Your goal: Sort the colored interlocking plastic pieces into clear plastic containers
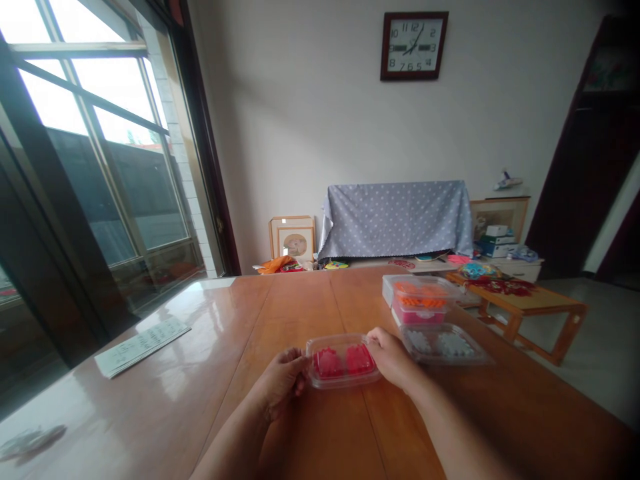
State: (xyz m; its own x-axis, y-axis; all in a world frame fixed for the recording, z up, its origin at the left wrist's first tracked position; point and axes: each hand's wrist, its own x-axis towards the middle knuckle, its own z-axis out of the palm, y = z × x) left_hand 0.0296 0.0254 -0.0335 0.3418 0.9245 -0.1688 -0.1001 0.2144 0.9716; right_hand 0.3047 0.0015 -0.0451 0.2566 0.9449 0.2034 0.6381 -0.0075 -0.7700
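A clear plastic container (343,381) with two red pieces (329,363) inside is between my hands over the wooden table. My left hand (286,379) pinches its left edge, fingers curled. At the upper right corner, my right hand (386,353) grips the rim between thumb and fingers. Whether the container touches the tabletop I cannot tell. Just right of my right hand lies another clear container (440,345) with whitish pieces in it. Behind that stands a stack of clear containers, with orange pieces (421,292) in the upper one and a pink layer (420,313) below.
The brown table (280,307) fills the foreground. Printed paper sheets (143,345) lie at its left, and a clear plastic item (30,441) rests near the lower left. Beyond are a cloth-covered object (397,219), a low wooden table (530,300) and a wall clock (414,47).
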